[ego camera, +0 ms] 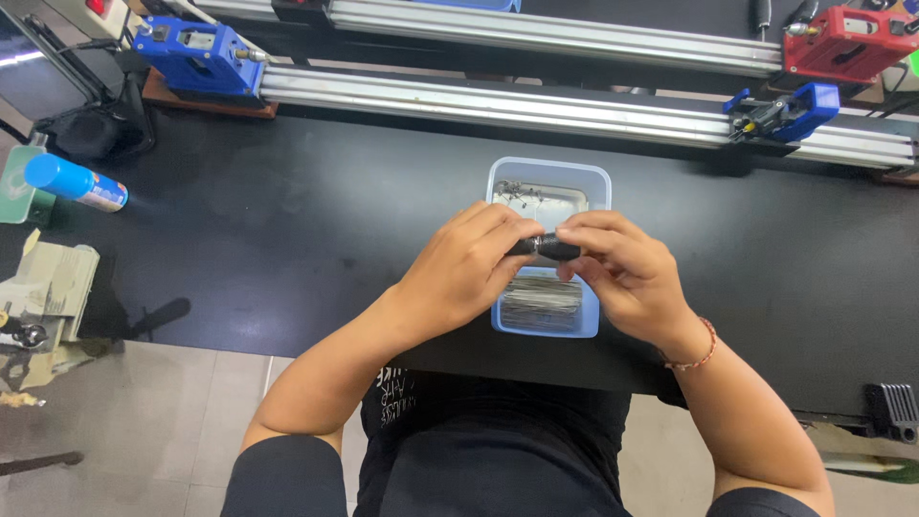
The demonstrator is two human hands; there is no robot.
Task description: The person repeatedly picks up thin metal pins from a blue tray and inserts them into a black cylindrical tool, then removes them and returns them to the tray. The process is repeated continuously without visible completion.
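Observation:
Both my hands meet over a pale blue plastic tray (549, 170) on a black table (287, 239). My left hand (469, 268) and my right hand (622, 273) pinch the two ends of a small dark cylindrical part (550, 249) between their fingertips. The tray holds a stack of thin grey metal pieces (541, 302) at its near end and a few small dark bits (512, 190) at its far end. A red bead bracelet sits on my right wrist.
Two long aluminium rails (498, 101) run across the back of the table with blue fixtures (196, 53) and a red one (847, 40). A blue spray can (72, 182) lies at the left edge. Crumpled paper and clutter (43, 287) are beside it.

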